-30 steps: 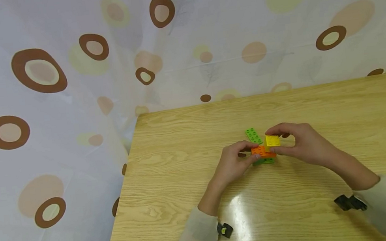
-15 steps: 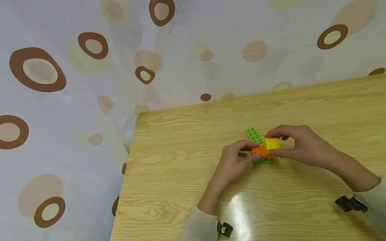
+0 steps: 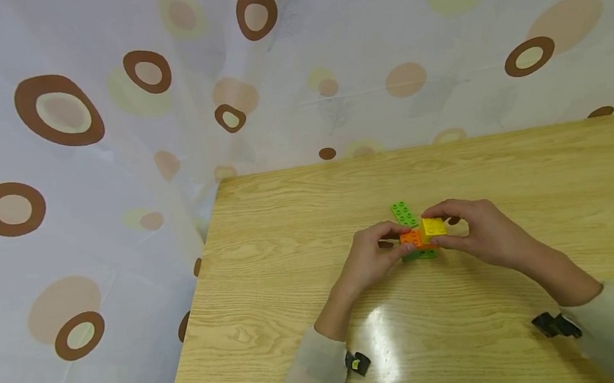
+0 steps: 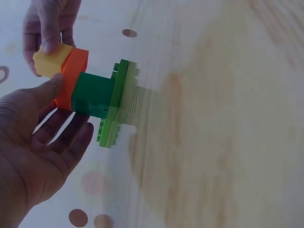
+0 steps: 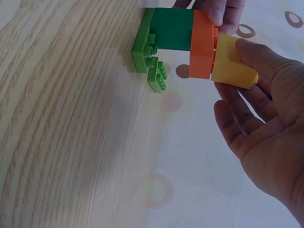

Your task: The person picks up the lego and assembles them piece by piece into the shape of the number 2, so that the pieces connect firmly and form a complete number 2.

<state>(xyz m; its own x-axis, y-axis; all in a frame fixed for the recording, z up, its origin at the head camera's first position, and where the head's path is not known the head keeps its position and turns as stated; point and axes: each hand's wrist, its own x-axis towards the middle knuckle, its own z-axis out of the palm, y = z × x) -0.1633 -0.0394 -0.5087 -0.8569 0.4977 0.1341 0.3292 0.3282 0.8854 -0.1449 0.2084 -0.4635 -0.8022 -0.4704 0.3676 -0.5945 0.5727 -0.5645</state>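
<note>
A small stack of toy building bricks stands on the table. Light green plates [image 5: 142, 45] form its base, and a dark green brick [image 4: 92, 95] rises from them. Across the top of that lies an orange brick [image 3: 410, 239], studs showing at its left end. My left hand [image 3: 372, 256] pinches this left end between thumb and fingers. At the orange brick's right end sits a yellow brick [image 3: 433, 227], looking slightly tilted in the right wrist view. My right hand [image 3: 485, 231] holds the yellow brick by its front and back sides. Its underside is hidden.
The wooden table [image 3: 268, 253] extends around the stack on all sides. A patterned white curtain [image 3: 295, 85] hangs behind it and along its left edge. Black straps with small devices [image 3: 357, 364] sit on both sleeves.
The yellow brick has shifted very slightly within the right hand's grip and its tilt has changed a little. The left hand has stayed on the orange brick.
</note>
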